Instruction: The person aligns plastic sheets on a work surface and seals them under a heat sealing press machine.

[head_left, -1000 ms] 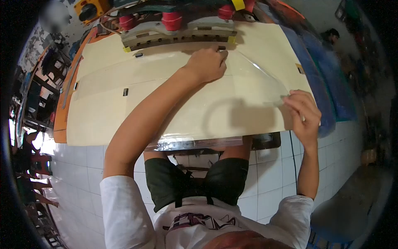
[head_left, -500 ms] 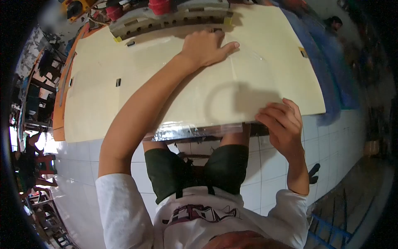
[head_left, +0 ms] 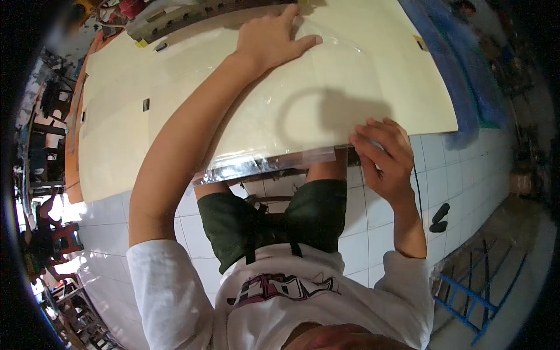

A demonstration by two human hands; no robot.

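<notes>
A clear plastic sheet (head_left: 256, 125) lies over a cream-coloured board (head_left: 408, 108), its shiny near edge hanging past the board toward my lap. My left hand (head_left: 268, 41) rests flat on the sheet at the far side, fingers reaching to a long grey bar (head_left: 192, 20) and thumb spread out to the right. At the near right edge of the board, my right hand (head_left: 385, 157) has its thumb and fingertips drawn together by the sheet's corner. The film between those fingertips is hard to make out. The right hand's shadow falls on the board.
Small dark pieces, such as one black piece (head_left: 146, 105), sit on the board. Blue sheeting (head_left: 461, 70) hangs along the right side. Slippers (head_left: 438, 219) and a blue metal frame (head_left: 472, 291) are on the floor at right. Another person sits far left.
The view has shifted, so the board and both hands appear higher and further left. More glints and ripples show across the plastic sheet. Both hands keep about the same places on the board.
</notes>
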